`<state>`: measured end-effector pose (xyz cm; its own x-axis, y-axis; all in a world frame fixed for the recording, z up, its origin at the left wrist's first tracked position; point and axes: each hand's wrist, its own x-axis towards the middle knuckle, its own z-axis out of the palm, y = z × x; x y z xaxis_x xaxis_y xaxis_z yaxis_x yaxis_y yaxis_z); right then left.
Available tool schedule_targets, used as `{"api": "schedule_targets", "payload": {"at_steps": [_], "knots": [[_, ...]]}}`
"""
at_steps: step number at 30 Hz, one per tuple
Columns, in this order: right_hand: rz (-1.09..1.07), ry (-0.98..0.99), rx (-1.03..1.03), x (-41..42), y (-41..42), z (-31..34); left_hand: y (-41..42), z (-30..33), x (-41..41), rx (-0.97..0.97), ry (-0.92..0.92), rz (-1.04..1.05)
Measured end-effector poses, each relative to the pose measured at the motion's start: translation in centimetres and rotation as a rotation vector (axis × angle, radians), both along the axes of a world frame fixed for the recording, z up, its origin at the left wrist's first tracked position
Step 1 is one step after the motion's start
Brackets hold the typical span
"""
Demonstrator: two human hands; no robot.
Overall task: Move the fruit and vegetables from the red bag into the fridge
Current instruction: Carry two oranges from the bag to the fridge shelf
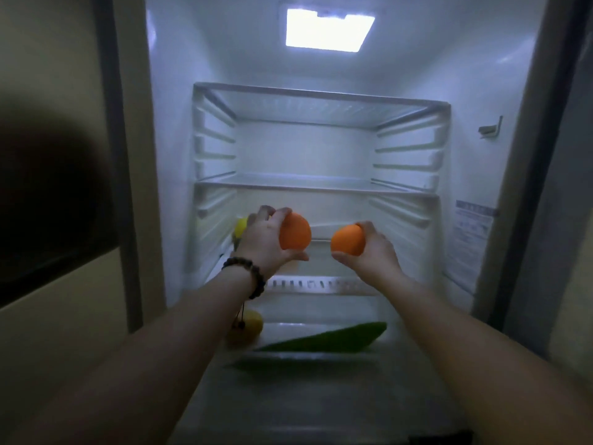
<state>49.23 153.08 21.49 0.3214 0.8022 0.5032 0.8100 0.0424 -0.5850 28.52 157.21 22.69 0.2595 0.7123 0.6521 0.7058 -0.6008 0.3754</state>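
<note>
Both arms reach into the open fridge. My left hand grips an orange, and my right hand grips a second orange. The two fruits hang side by side above the lower glass shelf, under the middle shelf. A yellow fruit sits behind my left hand at the shelf's left. In the bottom compartment lie another yellow fruit and a long green vegetable. The red bag is out of view.
The upper shelf and the middle shelf carry nothing. A lamp glows in the fridge ceiling. A beige cabinet wall stands on the left and the door frame on the right. A beaded bracelet circles my left wrist.
</note>
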Motion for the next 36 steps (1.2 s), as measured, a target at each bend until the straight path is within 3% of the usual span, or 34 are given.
{"api": "schedule_targets", "payload": {"at_steps": [7,13,26,36], "knots": [[-0.008,0.031,0.033,3.9,9.8,-0.1,11.0,0.5,5.4,-0.061,0.301,0.007],[-0.034,0.09,-0.077,5.9,15.2,-1.1,16.5,-0.4,8.4,-0.146,0.337,-0.033],[0.0,0.215,-0.188,8.4,20.6,-2.0,21.6,-1.7,12.2,-0.065,0.656,-0.023],[0.016,0.195,-0.221,8.7,19.9,-1.8,21.2,-1.2,11.7,-0.049,0.639,-0.015]]}}
